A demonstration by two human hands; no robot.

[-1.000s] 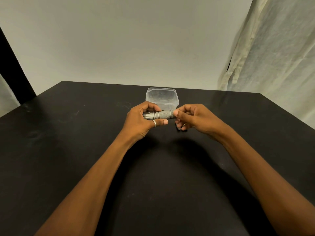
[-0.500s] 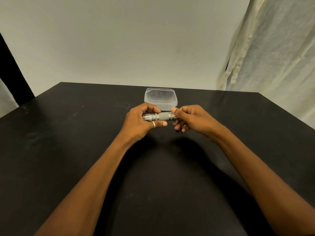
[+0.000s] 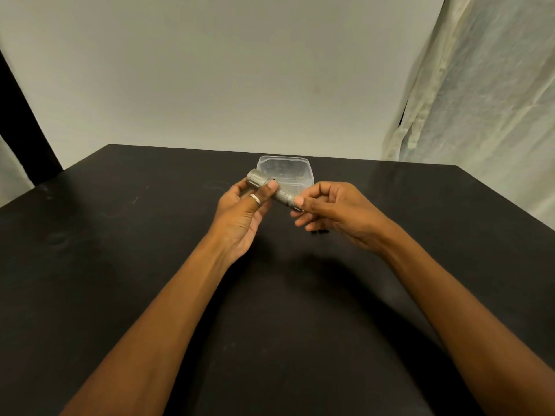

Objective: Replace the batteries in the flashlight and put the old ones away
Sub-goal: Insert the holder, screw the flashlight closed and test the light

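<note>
A black table [image 3: 120, 280] is filling the lower half of the view, its matte top showing faint scuffs [image 3: 57, 238] toward the left. A plain pale wall [image 3: 210, 79] is rising behind its far edge. A creased off-white curtain [image 3: 486, 94] is hanging at the right, beside the table's far corner. A dark slanting strip [image 3: 21, 124] is running down the left side against the wall.

A plain, sparse indoor room, home or studio I cannot tell, shown by 1 matte black table [image 3: 120, 265] set before a bare off-white wall [image 3: 210, 70], a pale creased curtain [image 3: 480, 100] hanging at the right and a dark upright post [image 3: 18, 121] at the left.
</note>
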